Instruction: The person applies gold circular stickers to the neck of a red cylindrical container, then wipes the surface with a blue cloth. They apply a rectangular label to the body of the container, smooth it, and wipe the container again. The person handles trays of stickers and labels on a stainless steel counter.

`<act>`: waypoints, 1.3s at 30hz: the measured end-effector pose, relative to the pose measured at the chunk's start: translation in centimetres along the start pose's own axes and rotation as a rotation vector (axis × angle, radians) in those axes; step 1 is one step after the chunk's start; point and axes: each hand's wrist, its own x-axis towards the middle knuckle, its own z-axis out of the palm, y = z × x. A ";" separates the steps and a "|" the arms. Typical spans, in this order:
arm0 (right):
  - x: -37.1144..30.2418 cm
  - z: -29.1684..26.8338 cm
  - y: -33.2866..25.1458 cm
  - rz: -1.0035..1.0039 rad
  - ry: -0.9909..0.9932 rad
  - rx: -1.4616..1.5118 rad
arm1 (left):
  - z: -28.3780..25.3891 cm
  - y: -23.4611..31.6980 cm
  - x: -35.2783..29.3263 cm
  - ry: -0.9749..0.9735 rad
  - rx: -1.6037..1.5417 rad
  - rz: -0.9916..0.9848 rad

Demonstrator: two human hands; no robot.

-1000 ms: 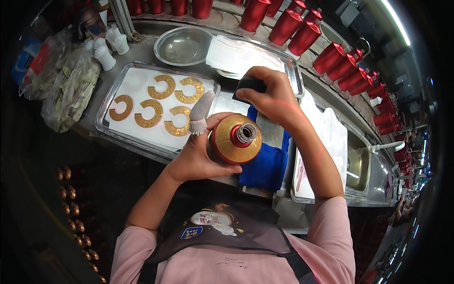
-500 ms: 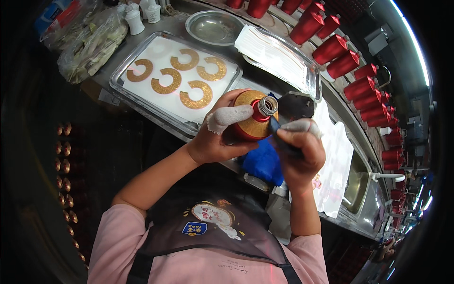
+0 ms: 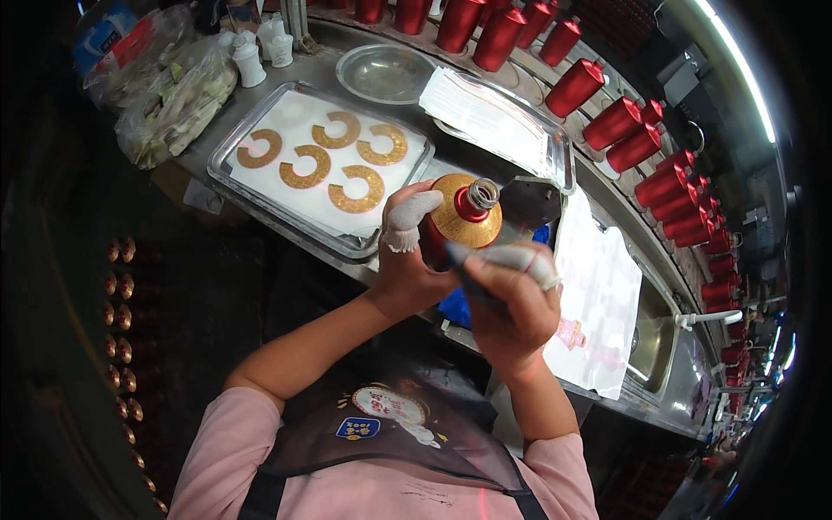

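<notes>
My left hand (image 3: 403,273), with a white cover on its thumb, grips a red bottle (image 3: 472,205) by the body. The bottle is tilted so its uncapped metal-rimmed mouth faces up toward me. A gold band lies around its sloping shoulder. My right hand (image 3: 520,316), a white cover on one finger, pinches a dark grey flat scraper-like tool (image 3: 475,279). Its tip is at the lower edge of the gold shoulder; motion blur hides whether it touches. Beyond my left hand, several gold C-shaped labels (image 3: 305,166) lie on a white sheet in a metal tray (image 3: 299,227).
A round metal bowl (image 3: 381,74) and a stack of white sheets (image 3: 490,121) stand at the back. Red bottles (image 3: 576,87) line a curved conveyor. White paper (image 3: 598,303) lies beside a sink (image 3: 659,342) at right. A plastic bag (image 3: 178,108) sits far left.
The bottle is turned, its mouth shifted slightly left and down. My right hand has moved left and lower, taking the scraper-like tool from beside the neck to the shoulder's lower edge.
</notes>
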 end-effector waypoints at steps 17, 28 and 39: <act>0.8 -2.3 4.5 0.804 0.194 0.447 | -0.7 2.6 2.3 -0.023 0.372 0.236; 2.4 -2.1 8.1 0.503 0.138 0.320 | -3.1 2.4 3.1 -0.244 0.290 0.074; 0.3 -1.4 3.8 -0.101 -0.024 0.038 | -2.7 0.8 3.0 -0.281 0.172 0.047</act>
